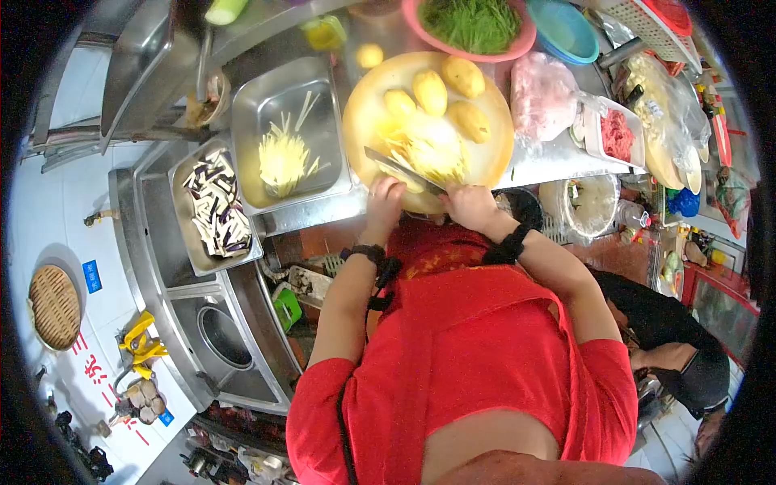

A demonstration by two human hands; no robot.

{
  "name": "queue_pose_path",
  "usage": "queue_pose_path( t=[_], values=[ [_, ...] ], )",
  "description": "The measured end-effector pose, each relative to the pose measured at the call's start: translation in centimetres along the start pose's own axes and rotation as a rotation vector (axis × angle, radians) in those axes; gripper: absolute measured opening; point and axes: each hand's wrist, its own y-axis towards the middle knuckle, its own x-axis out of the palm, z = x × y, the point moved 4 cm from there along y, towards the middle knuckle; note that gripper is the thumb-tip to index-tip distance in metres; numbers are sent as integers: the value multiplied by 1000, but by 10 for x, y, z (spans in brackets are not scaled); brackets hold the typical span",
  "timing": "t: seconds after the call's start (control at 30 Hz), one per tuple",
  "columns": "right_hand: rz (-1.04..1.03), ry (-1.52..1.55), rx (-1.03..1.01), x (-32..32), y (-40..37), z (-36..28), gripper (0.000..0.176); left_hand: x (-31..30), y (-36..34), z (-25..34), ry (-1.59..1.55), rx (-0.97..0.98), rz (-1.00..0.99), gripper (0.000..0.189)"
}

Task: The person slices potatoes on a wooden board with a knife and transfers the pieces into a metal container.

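My right hand [471, 207] is closed round the handle end of a knife [404, 170], whose blade crosses the near side of a round cutting board [361, 105]. At the board's near left edge, my left hand [385, 199] has its fingers bent at a piece of potato [398, 174] beside the blade. A pile of pale yellow potato shreds [432, 153] lies just beyond the knife. Several peeled potatoes [430, 92] rest on the far part of the board. Left of it, a metal tray [250, 105] holds more shreds [283, 160].
A tray of eggplant strips [217, 206] stands at the left above the sink [225, 337]. Beyond the board is a pink basin of greens [470, 24]. Bagged meat [543, 97] and a white container of red meat [617, 133] sit to the right. Another person [687, 339] is at lower right.
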Motion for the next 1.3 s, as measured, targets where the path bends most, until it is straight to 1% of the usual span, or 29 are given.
queue_pose_path(
  t=[0.07,0.13,0.23,0.27,0.33,0.37,0.43,0.53,0.57,0.63,0.73,0.8,0.87,0.9,0.93,0.97,1.0,1.03,1.07,1.17,1.2,1.23,1.27,1.3],
  values=[
    [-23,-24,11,-2,3,1,27,0,0,0,7,45,-8,30],
    [23,11,-30,-12,0,2,27,1,-1,0,23,49,2,30],
    [32,47,-32,-22,-7,-1,28,0,-1,1,29,31,9,31],
    [27,48,-31,-15,-7,-3,28,-1,-2,2,21,26,6,31],
    [-42,-12,33,-1,0,-3,27,3,-7,-1,23,33,11,31],
    [-33,-14,30,-1,3,1,27,5,-7,-4,30,41,19,31],
    [96,-14,-94,-8,1,-2,29,-2,-2,1,32,48,5,31],
    [144,48,-75,-20,-6,-1,29,-2,1,3,32,39,-7,31],
    [137,47,-76,-18,-6,-2,29,-1,0,3,34,21,-10,32],
    [48,54,-5,-8,-4,-1,28,0,-3,2,34,23,-32,31],
    [43,-29,5,2,3,3,27,7,-2,-4,65,55,-22,30],
    [43,-6,-27,0,-3,5,27,2,-5,0,87,66,-17,29],
    [50,4,-62,-12,-3,5,26,-5,4,4,18,-20,-28,24],
    [40,23,-42,-17,-7,3,27,-9,5,6,16,-24,-29,24],
    [28,42,-22,-19,-9,1,27,-13,4,6,18,-75,-31,21],
    [22,44,-21,-13,-7,-1,27,-15,3,5,21,-125,-36,18],
    [-29,13,-8,-5,-4,-3,27,-17,2,7,20,-127,-40,18],
    [-76,-21,3,1,-1,-4,27,-17,4,8,15,-117,-54,15],
    [-71,-19,3,3,0,-4,27,-17,6,7,11,-104,-67,12],
    [-93,17,34,-4,1,-6,29,-11,5,4,74,-85,-75,12],
    [-66,24,10,-11,0,-6,29,-11,7,6,73,-84,-75,12],
    [-38,27,-17,-16,1,-4,30,-10,11,8,77,-38,-64,12],
    [-39,27,-21,-14,0,1,30,-11,12,10,82,3,-56,12],
    [-24,49,-20,-11,0,7,30,-9,8,6,86,-2,-57,12]
  ],
)
